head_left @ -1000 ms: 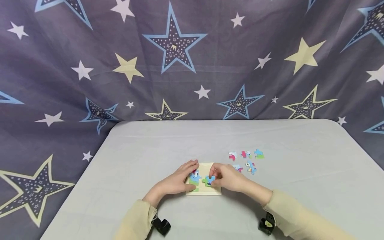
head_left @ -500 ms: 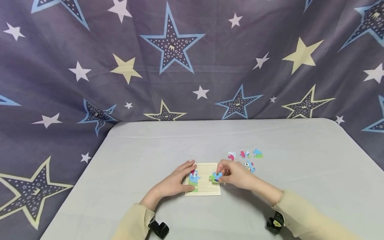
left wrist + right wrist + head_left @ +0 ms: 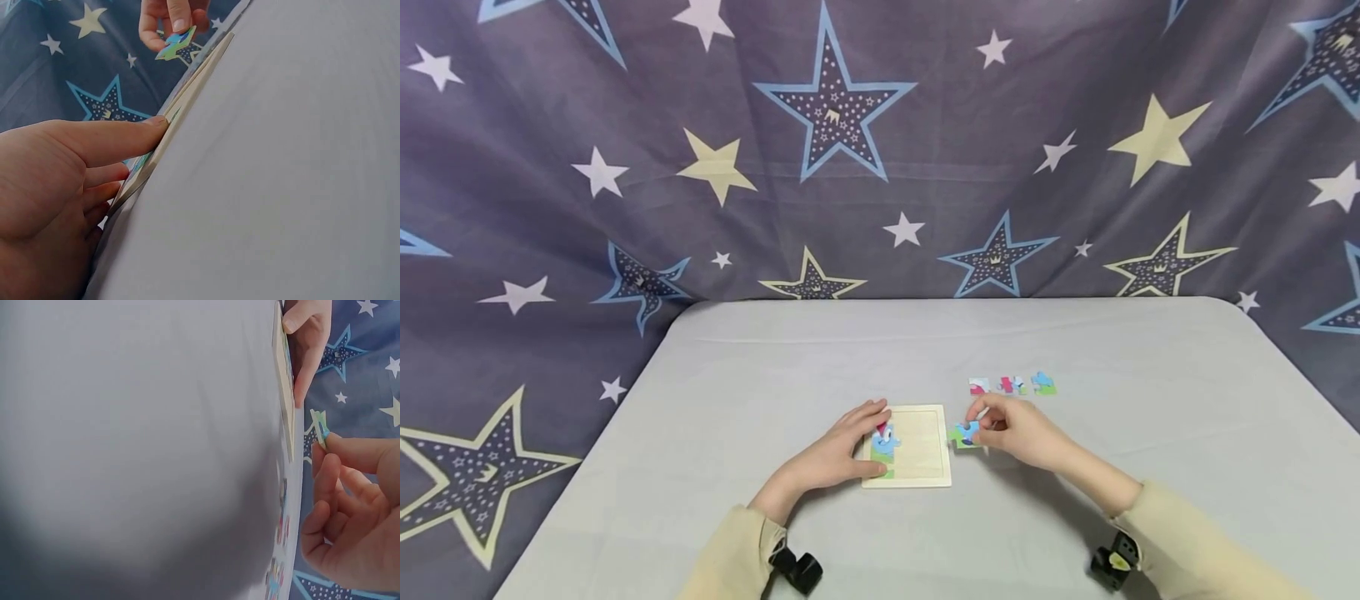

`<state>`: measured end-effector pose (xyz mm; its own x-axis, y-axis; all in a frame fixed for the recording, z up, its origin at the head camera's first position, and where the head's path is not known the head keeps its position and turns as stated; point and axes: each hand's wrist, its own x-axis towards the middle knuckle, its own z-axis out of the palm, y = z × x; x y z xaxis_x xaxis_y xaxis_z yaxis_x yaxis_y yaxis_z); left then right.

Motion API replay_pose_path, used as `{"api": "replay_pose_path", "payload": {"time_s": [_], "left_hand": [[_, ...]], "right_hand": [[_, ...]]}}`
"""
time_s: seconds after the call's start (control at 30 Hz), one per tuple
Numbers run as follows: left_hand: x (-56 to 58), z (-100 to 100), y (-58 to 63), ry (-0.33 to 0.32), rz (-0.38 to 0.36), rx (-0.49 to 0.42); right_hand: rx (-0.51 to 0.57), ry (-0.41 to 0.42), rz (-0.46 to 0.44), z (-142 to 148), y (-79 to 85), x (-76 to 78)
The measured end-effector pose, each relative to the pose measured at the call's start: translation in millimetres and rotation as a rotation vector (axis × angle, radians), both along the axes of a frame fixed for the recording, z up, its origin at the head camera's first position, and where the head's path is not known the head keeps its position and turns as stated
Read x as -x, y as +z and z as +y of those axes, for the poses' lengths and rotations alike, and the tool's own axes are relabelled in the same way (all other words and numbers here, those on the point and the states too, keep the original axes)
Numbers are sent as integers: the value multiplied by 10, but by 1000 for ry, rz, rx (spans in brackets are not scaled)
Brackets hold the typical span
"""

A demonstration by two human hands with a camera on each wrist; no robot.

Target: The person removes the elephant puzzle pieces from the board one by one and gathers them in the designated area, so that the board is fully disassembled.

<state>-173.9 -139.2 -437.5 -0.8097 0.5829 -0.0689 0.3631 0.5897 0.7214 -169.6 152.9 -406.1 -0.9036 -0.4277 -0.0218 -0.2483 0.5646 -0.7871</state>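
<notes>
My left hand [image 3: 835, 450] rests over the left side of a light wooden puzzle tray [image 3: 922, 481], thumb [image 3: 134, 139] straight across its near rim and fingers at its far left. Inside the tray, a strip of fitted puzzle pieces [image 3: 884, 446] shows a blue cartoon head with green below, partly covered by the hand. Just right of the tray my right hand [image 3: 1018, 429] pinches a blue and green puzzle piece [image 3: 964, 434] between thumb and fingertips. In the right wrist view this piece [image 3: 320, 429] is held edge-on, raised above the tabletop.
Three loose puzzle pieces lie in a row behind my right hand: a pink and white one [image 3: 979, 386], a pink and blue one [image 3: 1012, 385] and a blue and green one [image 3: 1043, 383]. Grey cloth covers the table [image 3: 760, 358]. A star-patterned curtain [image 3: 940, 167] hangs behind.
My right hand has carried the blue and green puzzle piece rightward, from over the tray to beyond its right rim, and now covers the nearer loose pieces. My left hand stays on the tray.
</notes>
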Motion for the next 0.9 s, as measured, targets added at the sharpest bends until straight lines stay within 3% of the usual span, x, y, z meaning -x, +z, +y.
{"api": "replay_pose_path", "payload": {"time_s": [0.9], "left_hand": [[-12,-4,18,-11,7,6]], "right_hand": [[48,-80,-35,363,-50,-59]]}}
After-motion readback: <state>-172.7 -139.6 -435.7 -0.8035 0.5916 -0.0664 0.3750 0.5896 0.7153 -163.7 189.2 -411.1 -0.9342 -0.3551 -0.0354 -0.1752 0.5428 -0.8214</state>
